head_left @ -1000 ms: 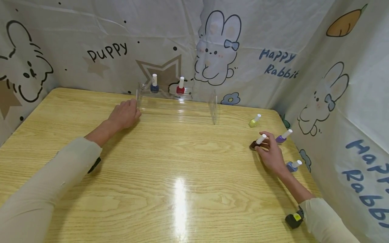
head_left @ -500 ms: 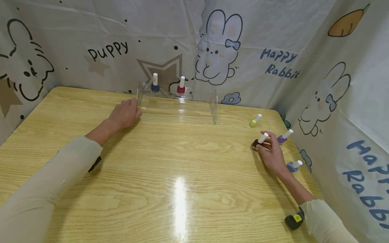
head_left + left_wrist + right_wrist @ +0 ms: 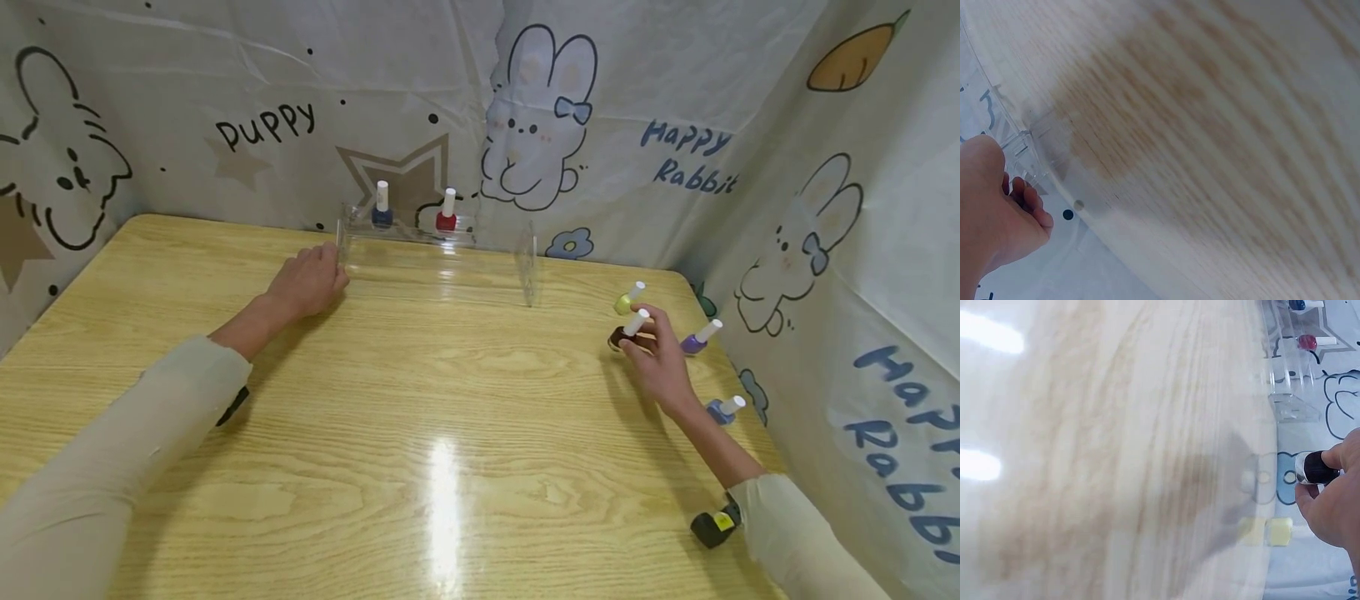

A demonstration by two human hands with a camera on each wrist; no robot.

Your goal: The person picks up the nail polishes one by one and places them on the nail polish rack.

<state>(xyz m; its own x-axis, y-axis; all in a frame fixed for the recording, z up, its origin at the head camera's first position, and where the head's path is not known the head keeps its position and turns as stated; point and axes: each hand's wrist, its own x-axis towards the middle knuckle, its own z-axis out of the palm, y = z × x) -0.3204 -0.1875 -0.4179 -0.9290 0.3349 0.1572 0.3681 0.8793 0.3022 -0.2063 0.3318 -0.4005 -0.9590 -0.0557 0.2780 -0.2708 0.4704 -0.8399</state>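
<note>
The wooden table (image 3: pixel 450 400) carries it all, and along its far edge stands the clear acrylic rack (image 3: pixel 435 258), with a blue nail polish bottle (image 3: pixel 382 210) and a red nail polish bottle (image 3: pixel 446 213) upright on its back step. The left hand (image 3: pixel 307 282) rests at the rack's left end, fingers loosely curled against the clear wall, gripping nothing that I can make out. Over by the table's right edge, the right hand (image 3: pixel 658 357) pinches the dark brown nail polish bottle (image 3: pixel 622 333), tilted and, I'd say, just clear of the wood. Just beyond it lies the yellow bottle (image 3: pixel 626 300); the purple bottle (image 3: pixel 697 337) and the pale blue bottle (image 3: pixel 723 408) lie nearer the edge. To do this well, I'd keep the pinch firm on the glass body, bring the white cap upright, and steer clear of that yellow neighbour.
</note>
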